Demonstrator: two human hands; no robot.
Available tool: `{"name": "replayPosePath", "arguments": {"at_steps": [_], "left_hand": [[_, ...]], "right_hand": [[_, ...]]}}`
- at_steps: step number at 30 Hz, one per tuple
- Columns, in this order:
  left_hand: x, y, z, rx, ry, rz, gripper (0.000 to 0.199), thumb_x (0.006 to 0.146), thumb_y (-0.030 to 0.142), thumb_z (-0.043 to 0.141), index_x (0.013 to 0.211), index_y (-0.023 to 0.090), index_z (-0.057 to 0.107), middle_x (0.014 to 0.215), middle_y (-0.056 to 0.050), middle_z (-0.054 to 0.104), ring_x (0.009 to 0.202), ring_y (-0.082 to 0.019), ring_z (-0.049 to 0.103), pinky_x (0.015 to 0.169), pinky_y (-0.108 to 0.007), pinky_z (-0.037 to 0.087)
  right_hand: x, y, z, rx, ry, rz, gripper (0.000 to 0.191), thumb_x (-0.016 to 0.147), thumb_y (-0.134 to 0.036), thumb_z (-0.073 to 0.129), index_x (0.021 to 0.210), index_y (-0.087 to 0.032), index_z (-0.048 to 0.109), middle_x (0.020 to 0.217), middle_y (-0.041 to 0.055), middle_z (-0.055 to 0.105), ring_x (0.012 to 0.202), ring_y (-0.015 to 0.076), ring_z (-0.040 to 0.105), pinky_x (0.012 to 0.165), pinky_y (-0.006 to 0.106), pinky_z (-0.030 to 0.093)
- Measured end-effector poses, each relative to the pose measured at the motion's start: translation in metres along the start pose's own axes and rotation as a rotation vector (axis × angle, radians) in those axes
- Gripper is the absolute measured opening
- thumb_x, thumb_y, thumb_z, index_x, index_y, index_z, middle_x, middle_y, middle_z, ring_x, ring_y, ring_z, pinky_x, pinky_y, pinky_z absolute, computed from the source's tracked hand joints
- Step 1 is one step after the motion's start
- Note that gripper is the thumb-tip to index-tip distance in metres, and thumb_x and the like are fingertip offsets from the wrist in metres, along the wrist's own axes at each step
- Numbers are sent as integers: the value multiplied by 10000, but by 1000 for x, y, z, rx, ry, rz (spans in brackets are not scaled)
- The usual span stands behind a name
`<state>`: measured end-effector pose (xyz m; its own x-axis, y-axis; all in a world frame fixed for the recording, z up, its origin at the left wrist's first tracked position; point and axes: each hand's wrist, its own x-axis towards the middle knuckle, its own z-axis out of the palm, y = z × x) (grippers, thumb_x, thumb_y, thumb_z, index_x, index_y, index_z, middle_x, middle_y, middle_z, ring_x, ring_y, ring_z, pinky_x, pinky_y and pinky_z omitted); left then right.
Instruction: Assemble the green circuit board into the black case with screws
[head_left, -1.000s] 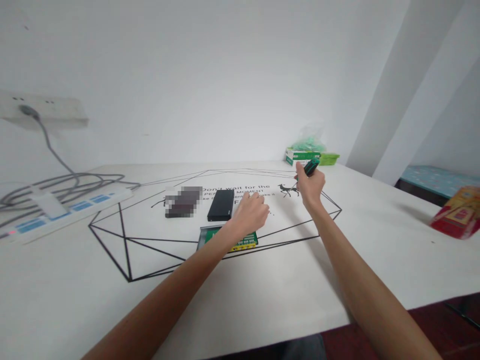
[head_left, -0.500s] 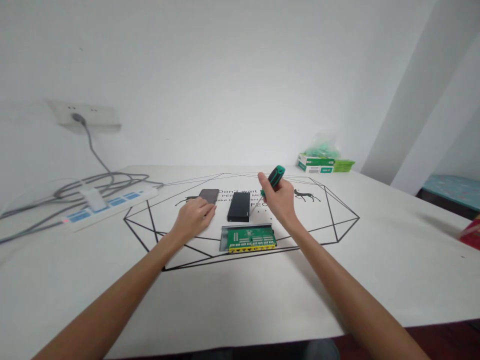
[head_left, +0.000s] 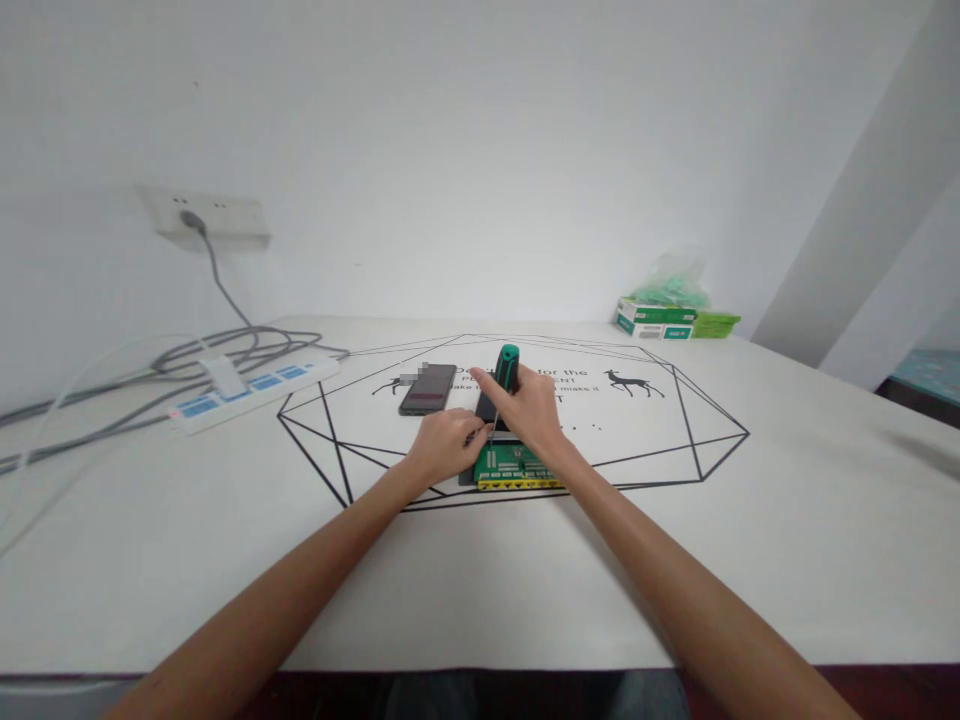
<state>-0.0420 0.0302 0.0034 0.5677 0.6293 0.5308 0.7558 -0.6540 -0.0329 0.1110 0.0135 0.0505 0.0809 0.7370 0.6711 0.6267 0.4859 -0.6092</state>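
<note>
A person works with two bare hands at a white table (head_left: 480, 590) printed with black lines, lettering and deer figures. The right hand (head_left: 529, 408) grips a screwdriver (head_left: 509, 366), its fingers wrapped round the black and green handle, which stands nearly upright with its butt end up and the thin shaft pointing down at a green circuit board (head_left: 517, 462). The board lies flat on the table in front of the person, a row of yellow ports along its near edge, and its right part is partly covered by the right hand and wrist. The left hand (head_left: 448, 446) is at the board's left side, fingers bent, with its fingertips beside the lower shaft; whether they pinch the shaft or something small there cannot be told. Just behind the board lies a black box (head_left: 486, 408), mostly covered by the right hand. A dark phone (head_left: 429, 388) lies flat to the left of the box, apart from it. Farther left is a white power strip (head_left: 256, 396) with blue sockets, and grey cables (head_left: 217, 358) lie looped behind it. At the far right of the table, green and white boxes (head_left: 654, 319) are stacked beneath a clear plastic bag (head_left: 677, 283).
</note>
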Motion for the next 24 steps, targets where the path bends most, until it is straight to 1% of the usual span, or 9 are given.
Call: {"name": "replayPosePath", "arguments": {"at_steps": [2,7,11,16,20,24], "left_hand": [[1,1,-1,-52,-22,-16,329,902,244,460,651,157,654,655,-60,656,617,-171,581,555,-268,351],[3,-1,-1,-181,-30,3,337,883,202,471,585,155,623,581,-42,619,550,-148,542,555,-266,343],[3,-3,-2,-256,-23,-36,350,875,228,489,552,153,600,531,-21,580,504,-121,507,536,-250,325],[3,-4,-5,-303,-5,-35,357,873,253,508,545,145,598,521,-15,577,490,-109,490,530,-247,319],[3,-3,-7,-322,-19,-51,329,864,253,519,582,144,648,544,-20,613,501,-108,499,523,-241,331],[2,-3,-7,-363,-28,-63,271,847,271,550,678,142,717,605,-35,665,525,-114,523,526,-238,358]], "right_hand": [[-1,-2,0,3,7,-7,555,805,-656,547,528,-234,318,443,-43,372,463,121,328,517,280,286],[-3,-6,1,-7,-5,-21,535,815,-648,538,542,-235,336,466,-32,399,467,122,353,528,284,299],[-3,-6,-1,-14,-10,-1,541,811,-661,530,546,-236,327,467,-33,381,474,124,346,515,282,281],[-2,-4,-1,-22,11,1,542,814,-646,545,536,-234,329,474,-29,407,477,123,355,522,287,287],[-3,-4,0,-25,17,3,536,817,-648,541,540,-235,342,475,-27,431,476,126,380,521,287,299],[-3,-3,0,-27,42,7,536,822,-655,528,535,-240,350,473,-20,443,470,130,381,525,297,313]]}}
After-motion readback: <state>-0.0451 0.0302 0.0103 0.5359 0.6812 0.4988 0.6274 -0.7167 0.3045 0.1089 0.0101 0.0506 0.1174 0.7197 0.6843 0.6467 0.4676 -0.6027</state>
